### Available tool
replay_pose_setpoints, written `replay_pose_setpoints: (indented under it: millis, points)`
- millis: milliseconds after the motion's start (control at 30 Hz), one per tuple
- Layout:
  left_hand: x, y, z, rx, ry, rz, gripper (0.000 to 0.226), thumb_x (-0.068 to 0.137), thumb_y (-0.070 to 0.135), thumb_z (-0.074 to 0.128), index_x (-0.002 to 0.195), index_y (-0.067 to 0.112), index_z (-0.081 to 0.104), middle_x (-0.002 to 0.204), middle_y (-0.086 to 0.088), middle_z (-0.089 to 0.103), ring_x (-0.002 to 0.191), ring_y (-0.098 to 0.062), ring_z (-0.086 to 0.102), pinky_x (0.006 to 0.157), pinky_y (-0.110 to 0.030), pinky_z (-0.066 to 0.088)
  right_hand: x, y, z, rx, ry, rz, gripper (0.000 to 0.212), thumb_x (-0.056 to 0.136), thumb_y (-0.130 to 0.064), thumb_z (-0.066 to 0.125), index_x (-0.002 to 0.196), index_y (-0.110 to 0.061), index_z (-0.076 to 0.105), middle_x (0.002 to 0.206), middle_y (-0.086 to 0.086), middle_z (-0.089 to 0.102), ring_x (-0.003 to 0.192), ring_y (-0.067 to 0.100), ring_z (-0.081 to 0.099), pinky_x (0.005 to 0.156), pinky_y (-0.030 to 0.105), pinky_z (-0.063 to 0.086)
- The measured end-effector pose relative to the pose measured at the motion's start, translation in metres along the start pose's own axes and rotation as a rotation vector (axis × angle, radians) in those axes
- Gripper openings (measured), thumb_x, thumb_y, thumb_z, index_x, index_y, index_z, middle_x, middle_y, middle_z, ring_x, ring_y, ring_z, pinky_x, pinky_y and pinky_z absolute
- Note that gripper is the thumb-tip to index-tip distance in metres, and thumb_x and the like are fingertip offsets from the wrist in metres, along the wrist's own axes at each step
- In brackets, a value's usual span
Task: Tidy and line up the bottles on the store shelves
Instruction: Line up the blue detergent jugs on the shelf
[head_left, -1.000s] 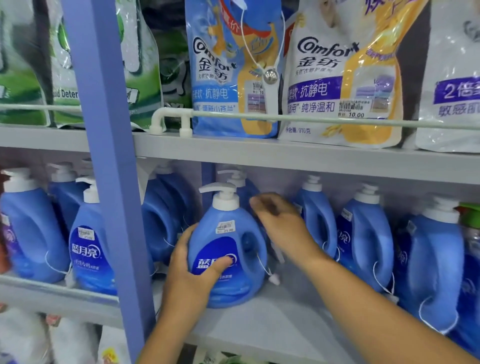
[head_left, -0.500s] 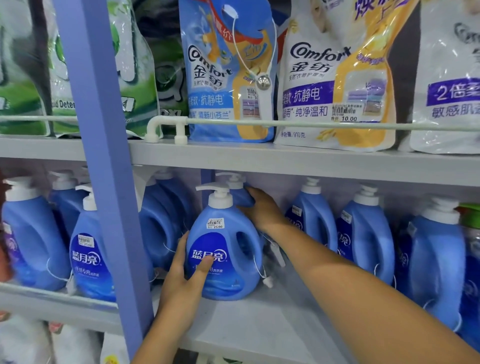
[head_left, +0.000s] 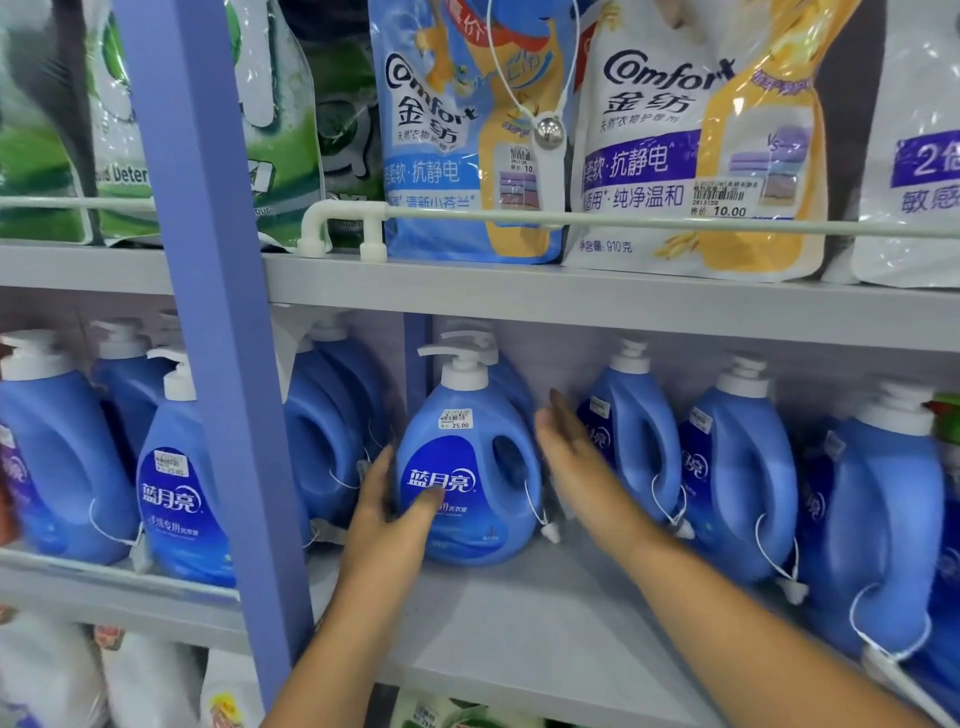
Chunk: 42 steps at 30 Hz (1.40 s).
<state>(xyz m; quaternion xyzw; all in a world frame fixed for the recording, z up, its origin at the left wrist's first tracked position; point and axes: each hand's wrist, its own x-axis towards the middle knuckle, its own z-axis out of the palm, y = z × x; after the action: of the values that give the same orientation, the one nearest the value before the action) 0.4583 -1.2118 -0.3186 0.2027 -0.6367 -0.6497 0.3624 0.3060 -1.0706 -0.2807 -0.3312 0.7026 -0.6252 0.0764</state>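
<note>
A store shelf (head_left: 519, 613) holds a row of blue detergent bottles with white pump tops. One blue bottle (head_left: 467, 467) stands upright near the middle of the shelf, its label facing forward, a small price sticker below its pump and its handle hole on the right side. The left hand (head_left: 387, 512) grips the lower left side of this bottle, fingers curled behind it and the thumb pressed across the front label. The right hand (head_left: 566, 441) is blurred, fingers straight and holding nothing, in the gap just right of the bottle; whether it touches the bottle cannot be told. More blue bottles (head_left: 737, 478) stand to the right, turned sideways, with thin white cords and tags hanging from their handles. Others (head_left: 182, 488) stand to the left, beyond a purple upright post (head_left: 208, 312). On the shelf above, fabric softener pouches (head_left: 701, 140) lean behind a white rail (head_left: 623, 221).
</note>
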Motion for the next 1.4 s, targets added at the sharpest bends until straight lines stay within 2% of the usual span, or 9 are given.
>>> replay_pose_setpoints:
  millis: [100, 200, 333, 500, 700, 933, 1100, 1267, 1400]
  points:
    - [0.014, 0.01, 0.015, 0.098, 0.027, 0.08, 0.093, 0.062, 0.068, 0.076, 0.145, 0.052, 0.038, 0.145, 0.015, 0.053, 0.132, -0.01, 0.054, 0.107, -0.04, 0.049, -0.016, 0.011, 0.02, -0.166, -0.076, -0.123, 0.063, 0.103, -0.043, 0.053, 0.152, -0.048, 0.013, 0.14, -0.041, 0.017, 0.129, -0.029, 0.018, 0.105, 0.002, 0.014]
    - [0.022, 0.005, 0.023, 0.152, 0.01, 0.126, 0.085, 0.073, 0.057, 0.078, 0.147, 0.04, 0.04, 0.141, 0.009, 0.055, 0.126, -0.011, 0.057, 0.107, -0.043, 0.05, -0.014, 0.016, 0.024, -0.211, -0.028, -0.196, 0.059, 0.095, -0.025, 0.071, 0.119, -0.055, 0.026, 0.123, -0.047, 0.02, 0.107, -0.046, 0.022, 0.088, -0.011, 0.022]
    - [0.027, -0.008, 0.02, 0.081, 0.007, 0.118, 0.063, 0.084, 0.036, 0.082, 0.137, 0.035, 0.048, 0.125, 0.011, 0.064, 0.11, -0.008, 0.066, 0.099, -0.043, 0.056, -0.01, 0.026, 0.027, -0.209, 0.019, -0.261, 0.059, 0.092, -0.02, 0.075, 0.13, -0.046, 0.038, 0.132, -0.034, 0.04, 0.122, -0.028, 0.039, 0.097, -0.001, 0.034]
    - [0.03, -0.009, 0.017, 0.022, -0.011, 0.066, 0.063, 0.073, 0.045, 0.086, 0.127, 0.041, 0.054, 0.114, 0.018, 0.069, 0.102, -0.005, 0.069, 0.093, -0.039, 0.059, -0.008, 0.032, 0.028, -0.259, 0.034, -0.238, 0.065, 0.088, -0.042, 0.073, 0.145, -0.028, 0.044, 0.141, -0.014, 0.054, 0.133, 0.002, 0.05, 0.108, 0.024, 0.045]
    - [0.029, -0.013, 0.017, 0.052, -0.007, 0.016, 0.08, 0.065, 0.08, 0.07, 0.132, 0.043, 0.05, 0.119, 0.019, 0.069, 0.107, -0.007, 0.069, 0.097, -0.043, 0.056, -0.012, 0.031, 0.027, -0.288, 0.036, -0.215, 0.059, 0.091, -0.029, 0.075, 0.141, -0.036, 0.043, 0.133, -0.029, 0.048, 0.125, -0.019, 0.044, 0.098, 0.003, 0.038]
    - [0.027, -0.006, 0.017, 0.039, 0.009, -0.006, 0.079, 0.062, 0.078, 0.066, 0.128, 0.037, 0.055, 0.115, 0.014, 0.071, 0.099, -0.005, 0.071, 0.088, -0.034, 0.059, -0.013, 0.033, 0.025, -0.261, 0.017, -0.19, 0.059, 0.091, -0.036, 0.073, 0.142, -0.039, 0.043, 0.137, -0.022, 0.049, 0.127, -0.015, 0.044, 0.098, 0.002, 0.037]
    - [0.023, -0.007, 0.017, 0.009, 0.043, 0.023, 0.068, 0.072, 0.07, 0.069, 0.129, 0.038, 0.056, 0.119, 0.012, 0.07, 0.104, -0.008, 0.07, 0.088, -0.033, 0.059, -0.015, 0.033, 0.032, -0.24, 0.017, -0.157, 0.072, 0.084, -0.052, 0.072, 0.146, -0.035, 0.04, 0.143, -0.01, 0.049, 0.134, 0.004, 0.048, 0.112, 0.033, 0.045]
    - [0.02, -0.008, 0.017, 0.023, 0.071, 0.05, 0.056, 0.087, 0.057, 0.07, 0.135, 0.04, 0.049, 0.127, 0.012, 0.065, 0.109, -0.006, 0.066, 0.086, -0.027, 0.053, -0.025, 0.017, 0.029, -0.268, 0.009, -0.141, 0.062, 0.091, -0.038, 0.074, 0.139, -0.046, 0.035, 0.138, -0.023, 0.041, 0.125, -0.023, 0.036, 0.11, 0.013, 0.035]
    - [0.015, -0.006, 0.016, 0.046, 0.084, 0.05, 0.053, 0.085, 0.047, 0.076, 0.13, 0.043, 0.048, 0.125, 0.014, 0.061, 0.105, 0.001, 0.062, 0.081, -0.019, 0.048, -0.022, -0.02, -0.022, -0.402, 0.538, -0.381, 0.046, 0.094, -0.026, 0.071, 0.136, -0.013, 0.057, 0.131, -0.008, 0.048, 0.123, 0.003, 0.046, 0.1, 0.002, 0.028]
